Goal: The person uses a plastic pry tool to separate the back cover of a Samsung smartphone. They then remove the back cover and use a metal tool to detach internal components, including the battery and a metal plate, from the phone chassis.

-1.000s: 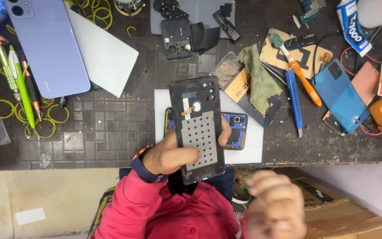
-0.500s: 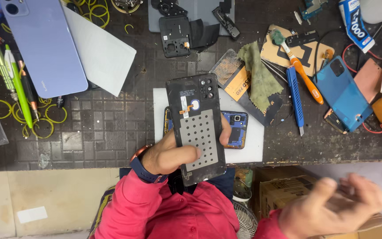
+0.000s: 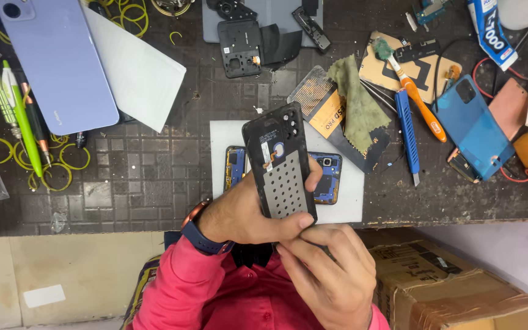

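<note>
above the near edge of the worktop (image 3: 123, 201), head view: left hand (image 3: 245, 214) has a closed grip on the black phone back cover (image 3: 279, 165), inner side up, held over the opened blue phone (image 3: 325, 177) on a white mat (image 3: 349, 208). right hand (image 3: 328, 272) pinches the cover's lower edge. judged: cover already off, phone internals untouched.

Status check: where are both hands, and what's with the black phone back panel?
Left hand grips black back panel, inner side up. Right hand at its lower edge. Opened blue phone on white mat beneath; nothing blocking.
</note>
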